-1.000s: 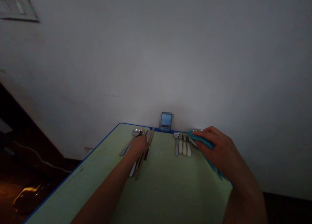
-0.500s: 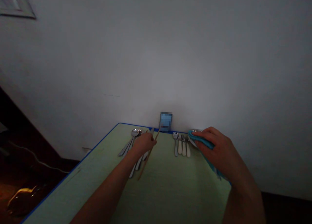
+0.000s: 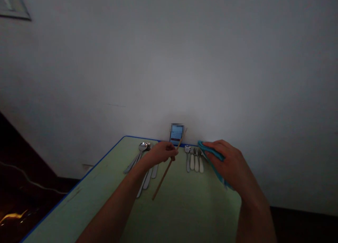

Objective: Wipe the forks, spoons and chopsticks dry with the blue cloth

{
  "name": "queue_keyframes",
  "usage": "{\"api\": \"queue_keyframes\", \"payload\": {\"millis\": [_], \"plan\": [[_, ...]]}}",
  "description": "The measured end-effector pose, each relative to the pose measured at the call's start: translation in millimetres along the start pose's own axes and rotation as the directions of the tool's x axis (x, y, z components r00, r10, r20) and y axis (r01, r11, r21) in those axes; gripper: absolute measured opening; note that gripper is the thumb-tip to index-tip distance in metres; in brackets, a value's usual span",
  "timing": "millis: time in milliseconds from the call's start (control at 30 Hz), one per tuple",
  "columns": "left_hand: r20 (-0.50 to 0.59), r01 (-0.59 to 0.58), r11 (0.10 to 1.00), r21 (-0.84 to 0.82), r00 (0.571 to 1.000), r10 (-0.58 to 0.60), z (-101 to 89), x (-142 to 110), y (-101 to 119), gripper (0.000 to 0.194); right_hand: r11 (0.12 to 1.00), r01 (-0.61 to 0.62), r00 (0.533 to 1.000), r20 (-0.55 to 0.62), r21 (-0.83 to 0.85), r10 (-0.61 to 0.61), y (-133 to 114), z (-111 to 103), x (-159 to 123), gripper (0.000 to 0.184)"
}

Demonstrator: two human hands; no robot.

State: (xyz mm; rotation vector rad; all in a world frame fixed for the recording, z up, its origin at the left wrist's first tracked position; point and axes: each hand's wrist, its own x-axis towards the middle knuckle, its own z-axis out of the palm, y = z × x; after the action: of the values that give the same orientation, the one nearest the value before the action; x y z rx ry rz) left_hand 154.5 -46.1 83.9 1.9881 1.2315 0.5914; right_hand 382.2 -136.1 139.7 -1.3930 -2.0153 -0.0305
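My left hand (image 3: 164, 153) is closed on a thin wooden chopstick (image 3: 162, 180), which slants up from the table with its upper end in front of the phone. Under and beside that hand lie metal spoons (image 3: 143, 147) and several metal handles (image 3: 148, 180), their far ends hidden by my hand and forearm. A folded teal cloth (image 3: 214, 152) is in my right hand (image 3: 229, 161), held between thumb and fingers. Just left of the cloth, white-handled forks (image 3: 196, 162) lie in a row with a small metal spoon (image 3: 187, 159).
The pale green table (image 3: 190, 207) has a blue edge and stands against a grey wall (image 3: 169, 60). A phone (image 3: 176, 135) leans upright on the wall at the table's back edge. A white cable (image 3: 29, 181) runs below on the left.
My left hand has lifted the chopstick from beside the metal cutlery and moved right. The right hand still grips the cloth. The view has shifted slightly.
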Motion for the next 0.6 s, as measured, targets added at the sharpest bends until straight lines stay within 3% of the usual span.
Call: {"api": "queue_keyframes", "payload": {"millis": [133,267,500,600], "plan": [[0.054,-0.041,0.987,-0.156,0.997,0.050,-1.2,-2,14,0.027,1.000,0.015,1.000,-0.014,0.002,-0.015,-1,1,1,0.025],[0.074,-0.055,0.913,-0.404,0.993,0.093,-4.0,-8,28,0.023,1.000,0.025,0.997,-0.073,-0.013,-0.026,-3,5,4,0.027],[0.049,-0.066,0.852,-0.519,0.993,0.106,-4.8,-12,40,0.021,0.993,0.114,0.970,-0.213,-0.037,-0.120,-12,25,11,0.029],[0.058,-0.068,0.838,-0.541,0.991,0.117,-1.7,-12,42,0.020,0.987,0.147,0.963,-0.218,-0.071,-0.159,-13,29,12,0.027]]}}
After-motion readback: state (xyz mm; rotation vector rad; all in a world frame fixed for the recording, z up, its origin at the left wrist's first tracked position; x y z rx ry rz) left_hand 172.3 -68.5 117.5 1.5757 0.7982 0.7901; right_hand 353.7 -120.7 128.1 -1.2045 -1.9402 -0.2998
